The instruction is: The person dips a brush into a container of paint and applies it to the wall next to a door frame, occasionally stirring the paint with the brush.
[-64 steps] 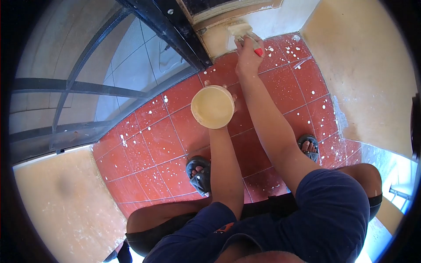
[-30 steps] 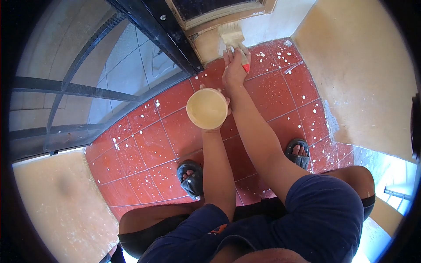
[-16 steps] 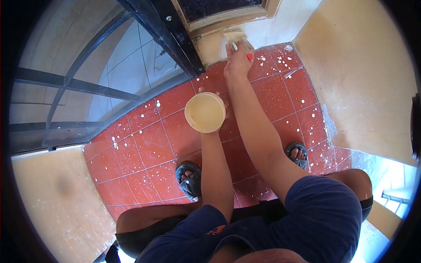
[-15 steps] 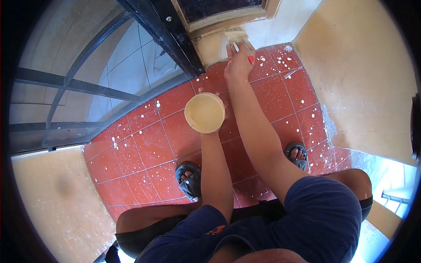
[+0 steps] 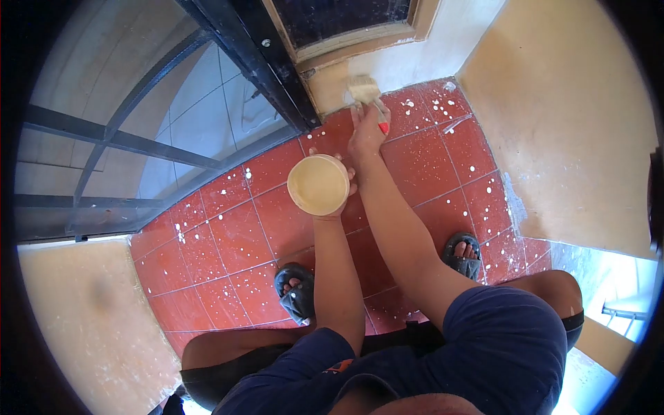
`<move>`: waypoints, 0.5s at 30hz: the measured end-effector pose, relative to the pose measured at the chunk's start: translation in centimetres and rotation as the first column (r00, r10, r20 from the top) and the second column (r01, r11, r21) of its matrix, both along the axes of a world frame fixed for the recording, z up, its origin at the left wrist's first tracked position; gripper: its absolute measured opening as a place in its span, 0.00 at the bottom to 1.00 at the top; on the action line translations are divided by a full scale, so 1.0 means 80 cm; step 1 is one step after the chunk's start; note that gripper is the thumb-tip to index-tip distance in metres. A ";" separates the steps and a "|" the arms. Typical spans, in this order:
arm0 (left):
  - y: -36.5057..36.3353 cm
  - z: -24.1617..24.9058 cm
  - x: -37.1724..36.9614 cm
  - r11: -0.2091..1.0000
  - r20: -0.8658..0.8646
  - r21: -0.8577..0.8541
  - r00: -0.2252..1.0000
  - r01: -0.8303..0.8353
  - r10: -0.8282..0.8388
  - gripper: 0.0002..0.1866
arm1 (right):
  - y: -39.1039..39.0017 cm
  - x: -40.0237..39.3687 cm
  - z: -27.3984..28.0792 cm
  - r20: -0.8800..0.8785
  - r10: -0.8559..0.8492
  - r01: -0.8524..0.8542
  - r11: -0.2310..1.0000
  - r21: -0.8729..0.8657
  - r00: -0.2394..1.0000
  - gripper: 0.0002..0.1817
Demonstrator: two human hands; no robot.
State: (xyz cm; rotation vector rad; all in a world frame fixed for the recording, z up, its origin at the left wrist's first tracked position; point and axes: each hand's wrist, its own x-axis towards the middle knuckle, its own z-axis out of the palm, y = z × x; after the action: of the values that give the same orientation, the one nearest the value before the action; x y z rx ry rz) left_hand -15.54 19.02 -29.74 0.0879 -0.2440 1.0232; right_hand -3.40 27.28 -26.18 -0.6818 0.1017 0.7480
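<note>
My left hand (image 5: 349, 181) is wrapped round a round tub (image 5: 318, 185) of cream-coloured paint, held above the red floor tiles. Its fingertips show at the tub's far and right sides. Beyond it, my right hand (image 5: 369, 128) grips a paintbrush (image 5: 364, 90) with a red-tipped handle. The wide, paint-coated bristles point away from me, close to the low part of the wall (image 5: 332, 86) under a framed dark panel (image 5: 339, 17). Whether the bristles touch the wall, I cannot tell.
A dark metal gate (image 5: 277, 76) with mesh stands at the left. Red floor tiles (image 5: 235, 235) carry many white paint spots. A tan wall (image 5: 567, 124) rises on the right, another (image 5: 90, 311) at the lower left. My sandalled feet rest on the floor.
My right hand and the brush have moved down and slightly left in view, towards me. The tub in my left hand has shifted slightly left and down.
</note>
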 end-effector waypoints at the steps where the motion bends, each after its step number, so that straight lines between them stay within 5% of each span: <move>1: -0.001 0.005 0.003 1.000 0.041 0.011 0.999 0.019 -0.020 0.32 | 0.000 0.002 -0.005 -0.003 0.010 -0.010 1.000 -0.023 1.000 0.14; 5: -0.003 0.005 0.001 0.997 0.098 0.067 0.995 0.027 -0.034 0.34 | 0.015 0.015 0.028 0.020 0.012 -0.011 0.997 -0.080 1.000 0.16; 10: -0.006 -0.006 -0.002 0.998 0.092 0.044 0.994 0.051 -0.055 0.34 | -0.007 0.020 0.099 0.041 0.020 -0.025 0.993 0.115 0.999 0.16; 15: 0.002 -0.007 -0.005 1.000 0.084 0.002 0.996 -0.030 0.030 0.33 | -0.058 0.031 0.087 0.107 0.040 -0.045 0.998 0.047 0.993 0.15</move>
State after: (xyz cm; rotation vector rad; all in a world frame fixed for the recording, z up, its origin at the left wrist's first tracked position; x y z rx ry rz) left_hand -15.92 19.17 -30.33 0.0517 -0.3222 1.0577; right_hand -0.93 22.67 -19.24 -0.6771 -0.0280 0.7515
